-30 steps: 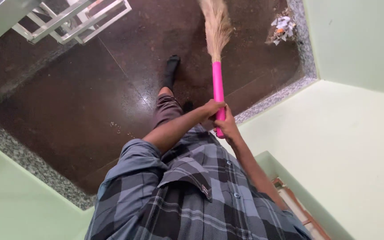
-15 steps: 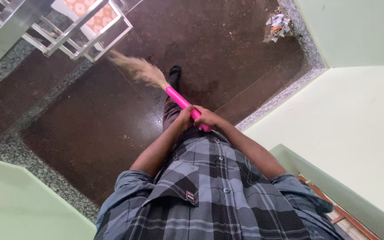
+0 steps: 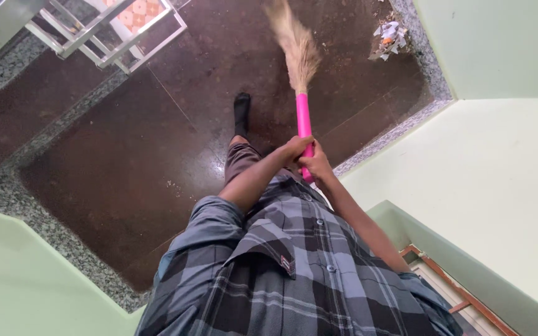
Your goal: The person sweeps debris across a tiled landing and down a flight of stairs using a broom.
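Observation:
I hold a grass broom with a pink handle [image 3: 304, 121] in both hands. My left hand [image 3: 294, 149] grips the handle just above my right hand [image 3: 316, 167], both closed around its lower end in front of my chest. The tan bristles [image 3: 294, 46] point away from me over the dark brown floor [image 3: 126, 143], towards the far side. A small pile of paper scraps and dust [image 3: 388, 36] lies in the far right corner by the wall. My foot in a black sock [image 3: 241, 115] stands left of the broom.
A metal railing [image 3: 104, 34] runs along the top left. Speckled grey stone borders [image 3: 26, 208] edge the floor. Pale green walls [image 3: 493, 162] close in on the right and lower left. A wooden frame [image 3: 456, 292] shows at the bottom right.
The broom swung from pointing left towards the railing back to pointing straight ahead towards the far side. Both hands stayed on the handle.

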